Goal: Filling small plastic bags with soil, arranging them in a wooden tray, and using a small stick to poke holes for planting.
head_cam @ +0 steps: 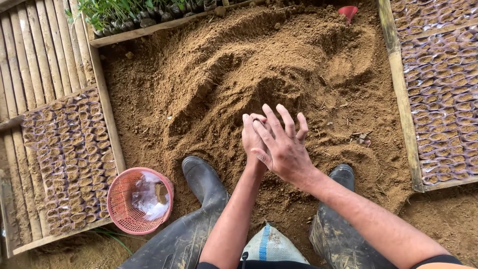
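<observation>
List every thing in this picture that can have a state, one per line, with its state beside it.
Left hand: empty, palm pressed against the right hand.
Right hand: empty, fingers spread, laid over the left hand.
Heap of loose brown soil: piled, dug into.
Round pink plastic basket: upright, holding clear plastic bags.
Small clear bags in wooden frames: filled with soil, packed in rows.
Black rubber boots: worn, muddy.
</observation>
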